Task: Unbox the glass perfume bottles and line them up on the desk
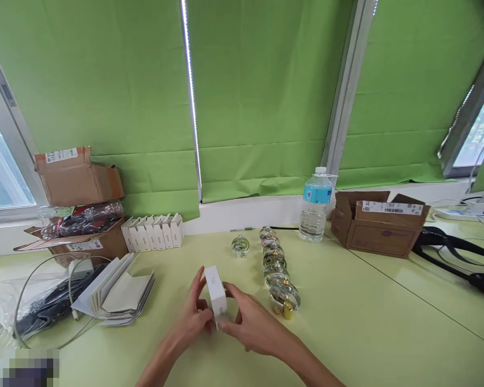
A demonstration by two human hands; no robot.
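A small white box (215, 290) stands at the near middle of the table, held between both hands. My left hand (194, 312) grips its left side, the index finger reaching the top edge. My right hand (246, 317) is closed on the right side, its thumb low on the front face. Beyond the hands sits a round glass bottle (240, 245), apart from the rest. To the right runs a row of similar glass bottles (275, 263), the nearest tilted with a gold cap (287, 310) towards me. Whether the box contains anything is hidden.
Several upright white boxes (153, 234) line the back left. Flattened white cartons (121, 295) lie left, near a bagged black item (56, 301) and cables. Cardboard boxes (78, 183) are stacked behind. A water bottle (315, 207) and open cardboard box (379, 226) stand back right.
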